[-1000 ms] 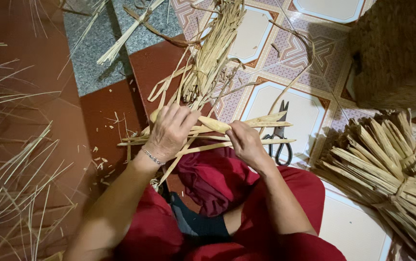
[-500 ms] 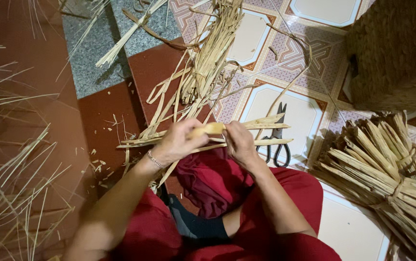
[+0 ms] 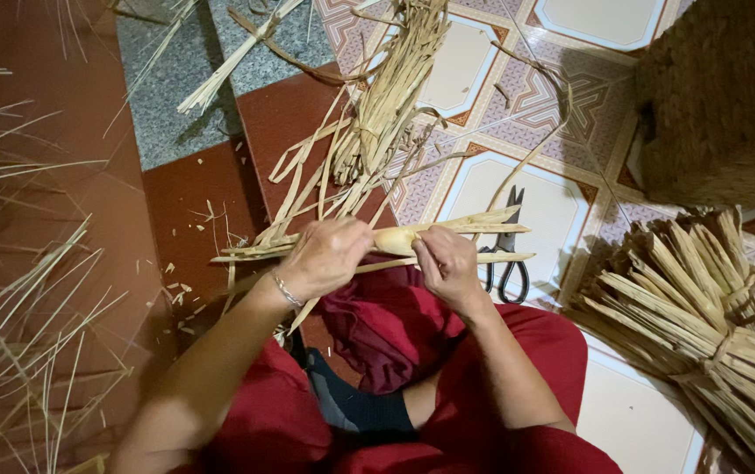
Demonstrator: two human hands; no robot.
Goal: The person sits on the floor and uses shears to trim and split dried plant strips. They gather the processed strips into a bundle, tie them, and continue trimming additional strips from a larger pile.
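I sit on the floor in red clothes and hold a small bundle of pale dried leaf strips across my lap. My left hand is closed around the left part of the bundle. My right hand pinches it just to the right, fingers curled over the strips. The strip ends stick out to the right, over black scissors that lie on the tiled floor beside my right hand.
A loose pile of dried strips lies on the floor ahead. Tied bundles of folded strips are stacked at the right, below a woven basket. Thin dry stalks spread over the red floor at the left.
Both hands have drawn closer together on the bundle and shifted their grip along it. The bundle stays level across my lap.
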